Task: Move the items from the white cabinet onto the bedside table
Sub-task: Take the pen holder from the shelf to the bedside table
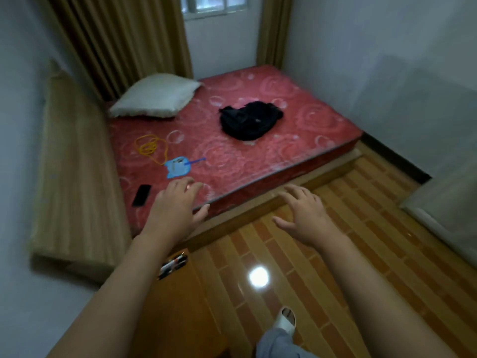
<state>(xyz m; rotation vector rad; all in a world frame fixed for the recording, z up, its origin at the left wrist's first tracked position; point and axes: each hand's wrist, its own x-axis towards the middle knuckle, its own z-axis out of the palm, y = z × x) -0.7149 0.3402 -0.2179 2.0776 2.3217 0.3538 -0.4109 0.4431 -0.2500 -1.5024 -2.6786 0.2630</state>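
Bedside table [178,303], brown wood, lies below the left forearm, with a few pens [172,266] on its far edge just under the wrist. Both arms reach forward, palms down: the left hand [175,205] hovers over the near corner of the red mattress [258,156], fingers loosely spread and holding nothing. Right hand [304,215] hovers beside it over the striped floor [361,228], fingers splayed, empty.

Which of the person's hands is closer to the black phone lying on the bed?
The left hand. It hovers open just to the right of the phone, at the mattress corner. The right hand is open too, much farther right, over the bed's wooden edge.
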